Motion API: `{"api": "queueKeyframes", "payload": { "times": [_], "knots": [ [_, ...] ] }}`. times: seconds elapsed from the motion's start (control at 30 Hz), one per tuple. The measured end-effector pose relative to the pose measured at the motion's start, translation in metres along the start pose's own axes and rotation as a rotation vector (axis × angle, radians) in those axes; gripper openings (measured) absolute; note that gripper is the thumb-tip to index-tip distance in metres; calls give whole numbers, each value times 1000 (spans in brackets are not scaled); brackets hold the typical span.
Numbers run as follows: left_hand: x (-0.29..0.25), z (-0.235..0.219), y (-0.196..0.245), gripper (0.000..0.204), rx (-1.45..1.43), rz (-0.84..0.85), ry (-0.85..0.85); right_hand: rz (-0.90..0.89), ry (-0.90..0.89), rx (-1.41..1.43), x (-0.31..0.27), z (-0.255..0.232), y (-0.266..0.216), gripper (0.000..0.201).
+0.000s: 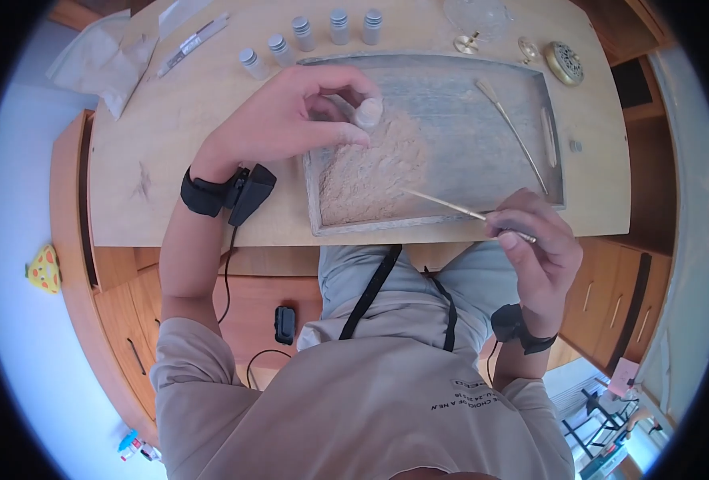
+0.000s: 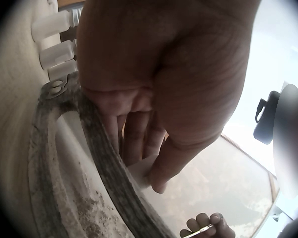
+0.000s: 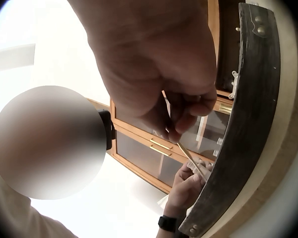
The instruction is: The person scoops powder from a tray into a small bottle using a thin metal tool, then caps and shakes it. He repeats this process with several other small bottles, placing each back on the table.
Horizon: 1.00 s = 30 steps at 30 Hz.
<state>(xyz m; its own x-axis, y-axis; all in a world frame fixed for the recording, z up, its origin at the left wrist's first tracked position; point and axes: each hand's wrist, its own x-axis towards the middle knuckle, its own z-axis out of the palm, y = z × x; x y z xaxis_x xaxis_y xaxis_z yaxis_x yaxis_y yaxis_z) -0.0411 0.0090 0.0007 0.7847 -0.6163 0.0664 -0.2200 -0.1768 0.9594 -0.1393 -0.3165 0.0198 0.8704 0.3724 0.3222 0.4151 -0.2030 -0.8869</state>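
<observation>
My left hand point(image 1: 290, 112) pinches a small frosted bottle point(image 1: 368, 113) between thumb and fingers, over the left part of a grey wooden tray point(image 1: 558, 160). A layer of pinkish-tan powder point(image 1: 362, 180) covers that side of the tray beneath it. In the left wrist view the bottle point(image 2: 141, 171) is partly hidden by the thumb and the tray's side. My right hand point(image 1: 538, 244) grips a thin brass-coloured stick point(image 1: 450, 206) near the tray's front right corner. The stick slants left, its far tip overlapping the edge of the powder in the head view.
Several frosted bottles with silver lids point(image 1: 338, 28) stand behind the tray. A brass-coloured brush point(image 1: 502, 112) lies in the tray's right part. At the back right are a round brass burner point(image 1: 564, 64) and small brass pieces point(image 1: 466, 42). A white bag point(image 1: 102, 60) lies far left.
</observation>
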Motion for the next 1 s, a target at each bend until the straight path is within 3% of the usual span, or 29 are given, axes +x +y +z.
{"api": "queueKeyframes", "payload": {
  "times": [0.17,0.27,0.37,0.73,0.93,1.0],
  "knots": [
    [0,0,3,33,-84,-69,0,111,328,62,-15,-4,12,17],
    [0,0,1,36,-161,-63,-6,329,462,138,-28,-7,14,17],
    [0,-1,-1,38,-136,-71,32,392,409,104,-41,-9,23,16],
    [0,-2,0,38,-107,-85,41,347,460,-345,-49,-13,22,30],
    [2,-2,-1,39,-92,-92,39,287,717,-583,-36,-87,50,29],
    [2,-3,0,39,-81,-88,31,219,560,-695,-21,-118,75,29]
  ]
}}
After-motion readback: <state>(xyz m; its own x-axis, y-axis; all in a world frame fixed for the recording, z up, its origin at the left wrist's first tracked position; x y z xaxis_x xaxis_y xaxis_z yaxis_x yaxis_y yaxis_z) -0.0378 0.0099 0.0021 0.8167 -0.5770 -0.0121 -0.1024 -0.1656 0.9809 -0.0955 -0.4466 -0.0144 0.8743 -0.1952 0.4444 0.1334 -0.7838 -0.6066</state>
